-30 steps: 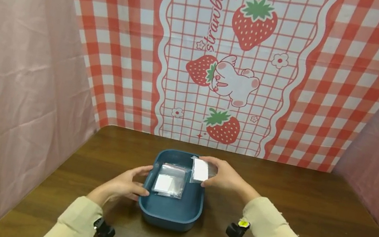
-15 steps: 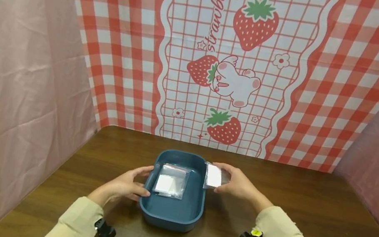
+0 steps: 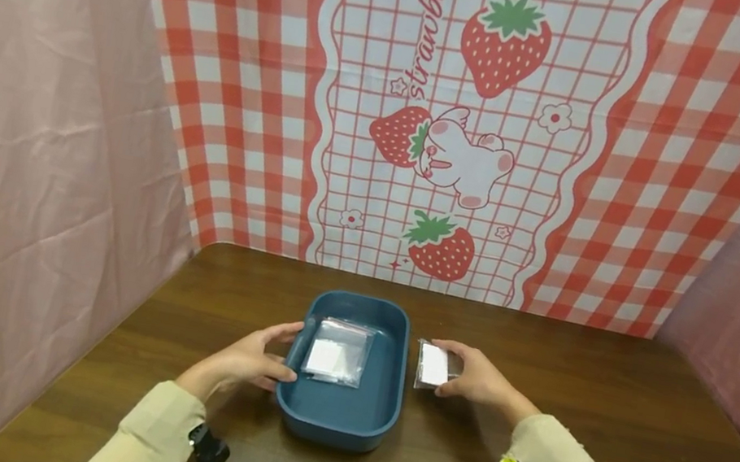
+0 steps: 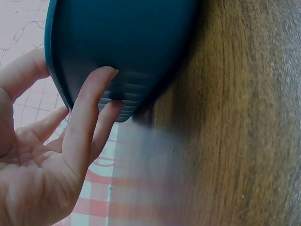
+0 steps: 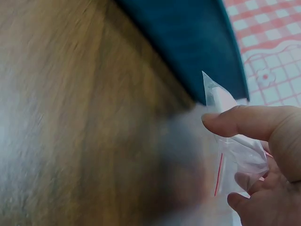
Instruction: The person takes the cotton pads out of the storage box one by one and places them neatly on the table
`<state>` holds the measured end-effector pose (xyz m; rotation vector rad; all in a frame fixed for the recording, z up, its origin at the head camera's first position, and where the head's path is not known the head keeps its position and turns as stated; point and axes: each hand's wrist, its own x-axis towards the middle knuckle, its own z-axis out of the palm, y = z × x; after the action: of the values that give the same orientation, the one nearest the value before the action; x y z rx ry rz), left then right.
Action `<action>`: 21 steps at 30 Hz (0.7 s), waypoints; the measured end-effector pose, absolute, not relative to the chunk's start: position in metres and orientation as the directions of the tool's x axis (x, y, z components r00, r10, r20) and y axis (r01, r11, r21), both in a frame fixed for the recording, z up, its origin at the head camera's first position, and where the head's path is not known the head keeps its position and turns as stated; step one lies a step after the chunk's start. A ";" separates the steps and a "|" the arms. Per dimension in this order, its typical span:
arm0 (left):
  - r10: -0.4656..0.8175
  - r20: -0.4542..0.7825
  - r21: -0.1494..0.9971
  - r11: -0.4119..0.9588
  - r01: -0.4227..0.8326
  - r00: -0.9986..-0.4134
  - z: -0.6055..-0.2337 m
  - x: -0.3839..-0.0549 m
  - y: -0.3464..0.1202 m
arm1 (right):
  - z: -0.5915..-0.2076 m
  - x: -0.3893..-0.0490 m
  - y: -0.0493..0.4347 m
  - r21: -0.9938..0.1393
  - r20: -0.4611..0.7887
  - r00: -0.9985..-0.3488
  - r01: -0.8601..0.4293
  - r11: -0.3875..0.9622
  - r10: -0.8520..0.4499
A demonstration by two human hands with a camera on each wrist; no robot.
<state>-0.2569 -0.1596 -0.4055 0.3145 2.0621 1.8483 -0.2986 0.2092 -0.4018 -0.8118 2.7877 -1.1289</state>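
In the head view, the left hand [image 3: 247, 358] grips the left wall of the blue bin [image 3: 334, 433], and the bin stands in the same place as 1 second ago. The right hand [image 3: 481, 379] pinches 1 clear bag [image 3: 433, 364] with a white insert between thumb and fingers. This bag is what changes: it was above the right part of the bin, and now it is just to the right of it, outside the rim and nearer. A pile of clear bags [image 3: 339, 362] lies in the left half of the bin and looks undisturbed. I judge that the 1 bag is now fully separated from this pile, while the left hand seems to keep the bin steady. In the left wrist view, 2 fingers lie against the outer wall of the bin, at its ridges [image 4: 134, 89]. In the right wrist view, the thumb presses the bag, which shows a red stripe [image 5: 218, 175] and is not released; the bin wall is behind it. I cannot tell if the bag touches the table [image 5: 70, 141].
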 end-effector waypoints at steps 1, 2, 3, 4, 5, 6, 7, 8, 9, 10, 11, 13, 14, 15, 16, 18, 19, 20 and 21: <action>0.393 -0.111 0.990 0.122 -0.068 -0.913 -0.406 -0.257 -0.160 | -0.404 -0.299 0.211 -0.655 0.162 -0.863 -0.457 0.601 -0.479; 0.394 -0.110 0.990 0.122 -0.067 -0.913 -0.405 -0.257 -0.160 | -0.407 -0.299 0.213 -0.656 0.158 -0.862 -0.456 0.602 -0.481; 0.395 -0.110 0.990 0.120 -0.067 -0.912 -0.405 -0.257 -0.160 | -0.410 -0.300 0.214 -0.656 0.153 -0.862 -0.454 0.602 -0.483; 0.396 -0.109 0.991 0.118 -0.067 -0.912 -0.405 -0.256 -0.160 | -0.412 -0.301 0.216 -0.660 0.144 -0.861 -0.450 0.602 -0.487; 0.395 -0.108 0.991 0.115 -0.068 -0.912 -0.405 -0.256 -0.161 | -0.415 -0.301 0.217 -0.664 0.133 -0.860 -0.446 0.600 -0.493; 0.394 -0.107 0.991 0.116 -0.066 -0.913 -0.405 -0.256 -0.161 | -0.418 -0.303 0.218 -0.670 0.116 -0.861 -0.436 0.602 -0.495; 0.391 -0.109 0.991 0.115 -0.068 -0.914 -0.404 -0.255 -0.162 | -0.420 -0.304 0.219 -0.675 0.100 -0.860 -0.428 0.601 -0.501; 0.388 -0.110 0.991 0.117 -0.069 -0.915 -0.404 -0.255 -0.162 | -0.422 -0.305 0.220 -0.679 0.083 -0.858 -0.421 0.602 -0.507; 0.385 -0.112 0.990 0.120 -0.071 -0.916 -0.404 -0.255 -0.162 | -0.423 -0.306 0.221 -0.676 0.067 -0.855 -0.418 0.607 -0.514; 0.381 -0.114 0.990 0.125 -0.072 -0.917 -0.404 -0.255 -0.162 | -0.425 -0.306 0.221 -0.673 0.051 -0.853 -0.414 0.613 -0.519; 0.379 -0.116 0.989 0.129 -0.072 -0.918 -0.404 -0.255 -0.162 | -0.426 -0.307 0.222 -0.671 0.039 -0.850 -0.413 0.616 -0.526; 0.378 -0.120 0.988 0.134 -0.074 -0.918 -0.404 -0.255 -0.162 | -0.428 -0.309 0.224 -0.660 0.029 -0.840 -0.422 0.621 -0.541; 0.380 -0.120 0.988 0.135 -0.073 -0.917 -0.404 -0.256 -0.162 | -0.428 -0.309 0.224 -0.653 0.027 -0.837 -0.430 0.624 -0.547; 0.381 -0.120 0.988 0.136 -0.073 -0.917 -0.404 -0.256 -0.161 | -0.428 -0.310 0.225 -0.644 0.027 -0.832 -0.438 0.627 -0.554; 0.382 -0.119 0.988 0.136 -0.072 -0.917 -0.404 -0.256 -0.161 | -0.428 -0.310 0.225 -0.639 0.025 -0.829 -0.443 0.628 -0.559; 0.382 -0.117 0.988 0.134 -0.071 -0.917 -0.404 -0.257 -0.161 | -0.427 -0.311 0.225 -0.630 0.022 -0.823 -0.453 0.631 -0.568; 0.382 -0.117 0.989 0.133 -0.071 -0.917 -0.405 -0.257 -0.160 | -0.427 -0.311 0.226 -0.625 0.020 -0.821 -0.456 0.634 -0.571; 0.382 -0.116 0.989 0.133 -0.070 -0.917 -0.405 -0.257 -0.160 | -0.427 -0.311 0.226 -0.624 0.016 -0.819 -0.456 0.635 -0.573; 0.381 -0.116 0.989 0.134 -0.069 -0.917 -0.405 -0.258 -0.160 | -0.427 -0.311 0.226 -0.623 0.013 -0.819 -0.455 0.636 -0.574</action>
<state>-0.2577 -0.1599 -0.4048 0.3018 2.0778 1.8416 -0.3109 0.2257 -0.4267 -0.8487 2.6696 -0.9393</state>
